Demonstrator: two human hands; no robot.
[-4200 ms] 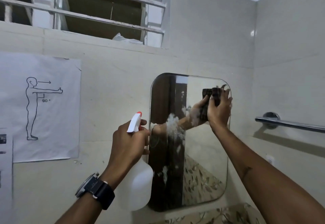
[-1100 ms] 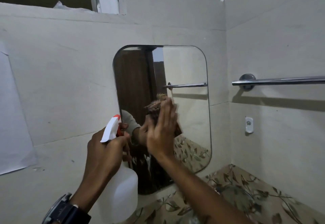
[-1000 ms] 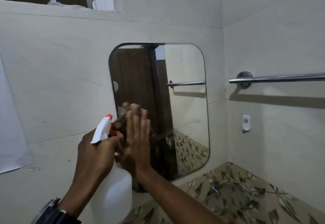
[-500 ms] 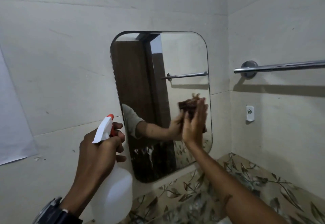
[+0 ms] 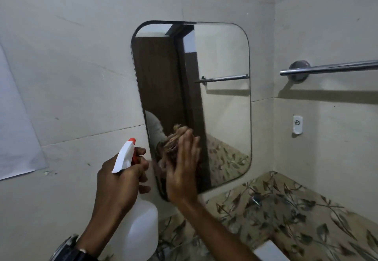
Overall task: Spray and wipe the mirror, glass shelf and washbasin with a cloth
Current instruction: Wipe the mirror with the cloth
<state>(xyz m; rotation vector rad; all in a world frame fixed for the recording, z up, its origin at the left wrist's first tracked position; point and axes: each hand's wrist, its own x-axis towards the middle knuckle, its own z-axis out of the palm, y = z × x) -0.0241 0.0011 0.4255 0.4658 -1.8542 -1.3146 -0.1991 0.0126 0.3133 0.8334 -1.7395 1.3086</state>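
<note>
A dark cloth (image 5: 172, 148) is pressed flat against the lower left part of the mirror (image 5: 223, 117) by the right hand (image 5: 183, 170), fingers extended and blurred. Low and left of centre, a white spray bottle (image 5: 139, 230) is gripped around its neck by the left hand (image 5: 120, 185), just beside the mirror's edge.

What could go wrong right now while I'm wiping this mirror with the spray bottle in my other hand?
The right hand presses the cloth near the mirror at its lower left edge, so fingers could catch the rim. The left hand holds the spray bottle close beside that edge; a wide stroke might knock it. One finger looks close to the red trigger, so an accidental squirt seems possible.
</note>
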